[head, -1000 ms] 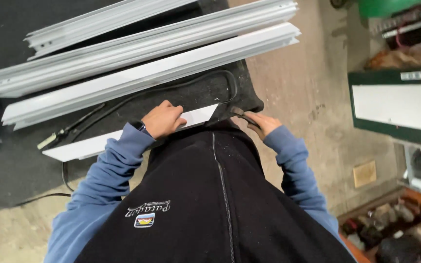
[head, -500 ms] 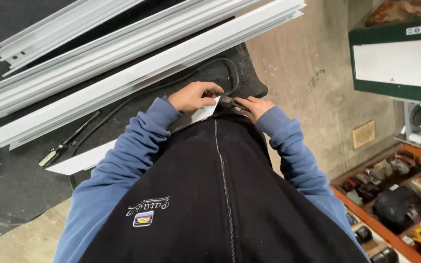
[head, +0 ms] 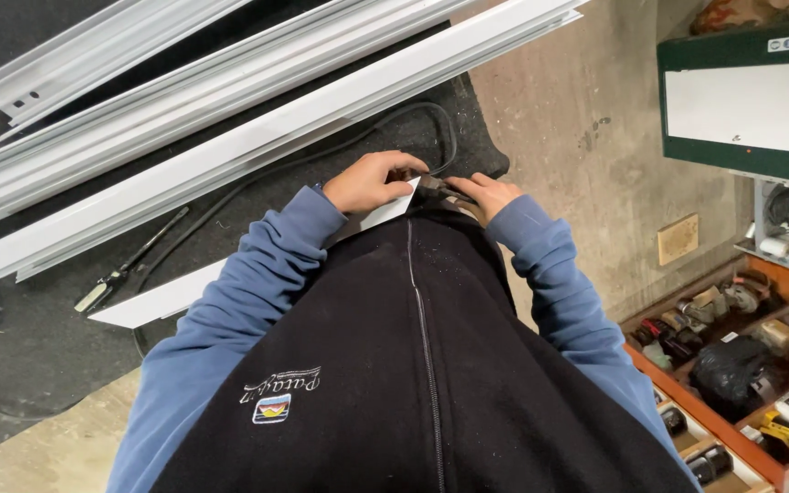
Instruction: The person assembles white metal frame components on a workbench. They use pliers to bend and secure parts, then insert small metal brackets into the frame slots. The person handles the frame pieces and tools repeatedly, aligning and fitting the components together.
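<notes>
Meanwhile, mid-fitting: left hand (head: 372, 181) clamped on near end of white strip (head: 166, 297) across dark mat (head: 29, 356); right hand (head: 490, 194) closed around small dark tool (head: 440, 189) there. Next likely needing steady alignment.

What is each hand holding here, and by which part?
The left hand grips the near end of a white metal strip. The right hand holds a small dark tool at that same end; its exact grip cannot be told.
</notes>
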